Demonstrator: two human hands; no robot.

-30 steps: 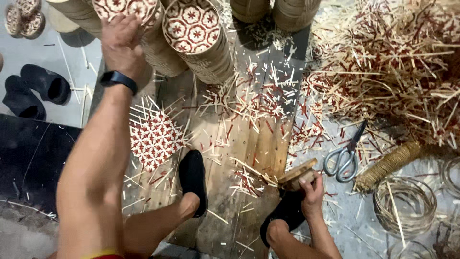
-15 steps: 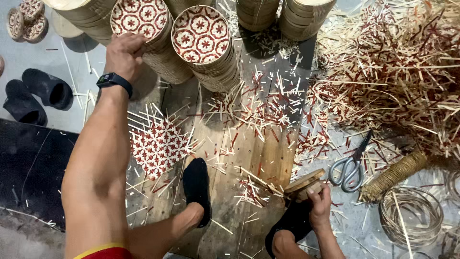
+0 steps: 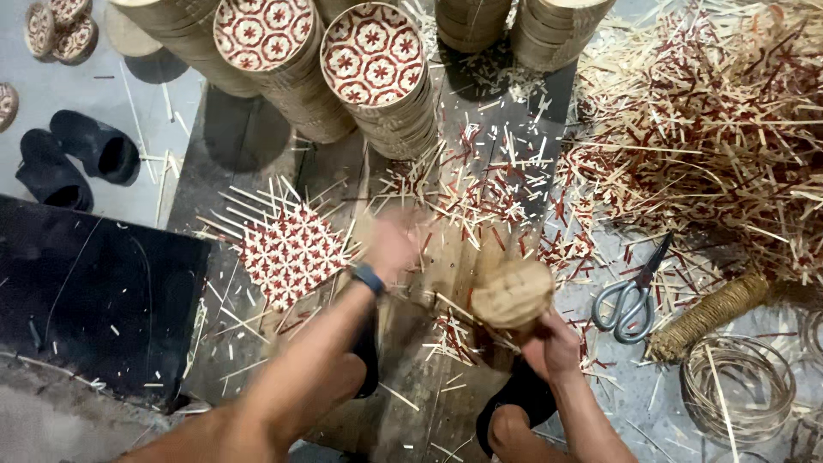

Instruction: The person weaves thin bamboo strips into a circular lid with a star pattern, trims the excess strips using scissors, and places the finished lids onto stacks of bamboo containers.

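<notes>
Fingers of right hand [image 3: 553, 347] clamp a round woven lid [image 3: 513, 294]; blurred left hand [image 3: 393, 244] beside it, grip unclear.

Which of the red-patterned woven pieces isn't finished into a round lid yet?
The flat woven square on the boards, left of the left hand. Loose strips still stick out all round it, while the two round lids atop the stacks have trimmed edges.

No packages, labels, signs or screens visible.
</notes>
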